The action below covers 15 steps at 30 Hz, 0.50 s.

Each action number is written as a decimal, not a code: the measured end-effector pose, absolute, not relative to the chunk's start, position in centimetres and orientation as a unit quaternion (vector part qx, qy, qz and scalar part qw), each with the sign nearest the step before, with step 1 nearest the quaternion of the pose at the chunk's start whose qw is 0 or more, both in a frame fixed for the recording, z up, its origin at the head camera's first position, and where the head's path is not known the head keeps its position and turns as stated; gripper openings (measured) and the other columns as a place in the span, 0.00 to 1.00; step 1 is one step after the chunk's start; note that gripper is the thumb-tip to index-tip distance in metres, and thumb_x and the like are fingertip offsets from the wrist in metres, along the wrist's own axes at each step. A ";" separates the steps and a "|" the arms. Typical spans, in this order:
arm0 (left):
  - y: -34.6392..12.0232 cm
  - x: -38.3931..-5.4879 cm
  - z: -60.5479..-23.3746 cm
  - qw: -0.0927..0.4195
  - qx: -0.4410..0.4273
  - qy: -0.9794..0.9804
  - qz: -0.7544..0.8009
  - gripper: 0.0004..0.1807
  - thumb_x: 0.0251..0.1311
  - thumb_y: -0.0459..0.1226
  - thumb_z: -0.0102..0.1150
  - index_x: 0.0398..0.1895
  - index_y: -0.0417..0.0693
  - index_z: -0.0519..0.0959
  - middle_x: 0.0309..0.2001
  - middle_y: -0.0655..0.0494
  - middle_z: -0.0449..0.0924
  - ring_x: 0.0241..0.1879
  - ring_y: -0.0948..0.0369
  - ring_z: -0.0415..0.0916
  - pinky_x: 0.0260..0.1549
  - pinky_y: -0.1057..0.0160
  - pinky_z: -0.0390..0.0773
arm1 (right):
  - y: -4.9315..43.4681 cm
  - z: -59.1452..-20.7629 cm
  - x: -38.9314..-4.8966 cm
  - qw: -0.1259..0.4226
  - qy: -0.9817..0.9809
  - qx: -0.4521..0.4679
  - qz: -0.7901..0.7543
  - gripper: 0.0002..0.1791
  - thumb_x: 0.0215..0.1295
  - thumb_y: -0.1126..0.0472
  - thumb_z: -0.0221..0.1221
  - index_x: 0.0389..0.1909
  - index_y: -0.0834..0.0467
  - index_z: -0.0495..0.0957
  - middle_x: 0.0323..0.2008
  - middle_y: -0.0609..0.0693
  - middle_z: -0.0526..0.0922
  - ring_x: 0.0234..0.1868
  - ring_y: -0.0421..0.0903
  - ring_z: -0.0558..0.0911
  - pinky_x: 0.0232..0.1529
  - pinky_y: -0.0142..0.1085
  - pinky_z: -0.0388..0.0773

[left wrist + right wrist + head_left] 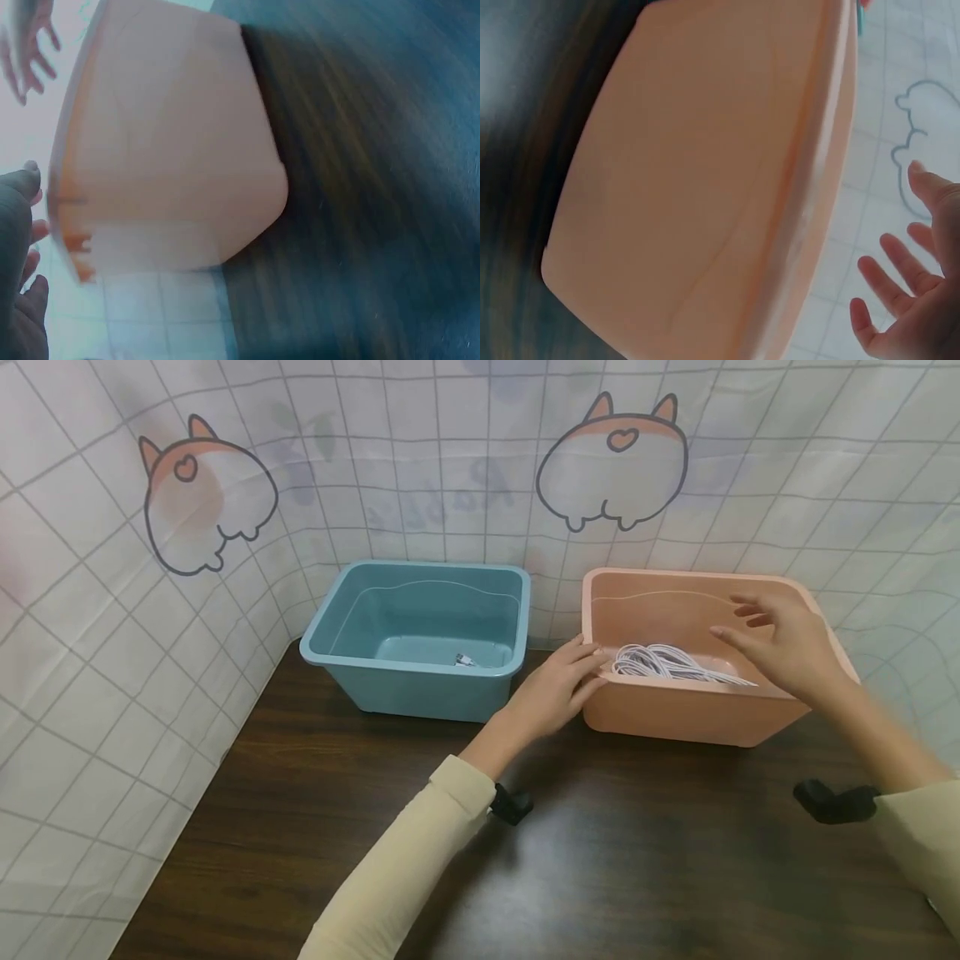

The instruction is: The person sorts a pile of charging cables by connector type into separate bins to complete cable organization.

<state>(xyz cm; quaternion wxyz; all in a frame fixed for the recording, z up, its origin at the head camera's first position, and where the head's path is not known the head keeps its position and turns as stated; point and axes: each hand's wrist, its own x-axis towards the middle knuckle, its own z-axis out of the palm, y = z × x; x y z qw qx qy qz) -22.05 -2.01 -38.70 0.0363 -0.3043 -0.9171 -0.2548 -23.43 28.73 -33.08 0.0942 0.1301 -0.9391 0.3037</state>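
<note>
At the left front corner of a peach bin is my left hand, its fingers lying right at the rim. The left wrist view shows this hand with loosely bent fingers beside the edge. My right hand hovers over the right side of the same bin, fingers apart and nothing between them. In the right wrist view its spread fingers are above the rim. A bundle of white cable rests inside the peach bin.
A blue-green bin stands to the left, with a small metal-tipped connector in it. Both bins stand on a dark wooden table. Behind them hangs a white gridded cloth with cartoon animals.
</note>
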 end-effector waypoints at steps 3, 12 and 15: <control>-3.1 -22.1 -38.3 0.050 -0.297 -0.919 -0.253 0.24 0.81 0.44 0.54 0.75 0.48 0.75 0.77 0.49 0.70 0.82 0.50 0.56 0.80 0.54 0.58 | 28.5 -33.5 -22.7 0.099 -0.935 0.139 0.310 0.31 0.76 0.59 0.64 0.72 0.72 0.69 0.65 0.77 0.74 0.61 0.78 0.74 0.56 0.71 0.72; -7.0 -21.9 -37.1 0.085 -0.240 -0.942 -0.220 0.27 0.83 0.47 0.48 0.78 0.47 0.70 0.79 0.46 0.66 0.83 0.47 0.54 0.82 0.47 0.49 | 28.3 -35.0 -19.7 0.166 -0.935 0.156 0.270 0.28 0.74 0.59 0.65 0.67 0.72 0.73 0.63 0.76 0.77 0.61 0.77 0.75 0.56 0.72 0.71; -8.2 -21.8 -36.8 0.092 -0.219 -0.950 -0.202 0.28 0.84 0.48 0.46 0.80 0.48 0.68 0.80 0.47 0.64 0.83 0.47 0.52 0.82 0.45 0.49 | 28.2 -35.5 -18.5 0.164 -0.945 0.139 0.248 0.31 0.74 0.53 0.64 0.69 0.69 0.72 0.65 0.75 0.75 0.62 0.77 0.73 0.56 0.74 0.69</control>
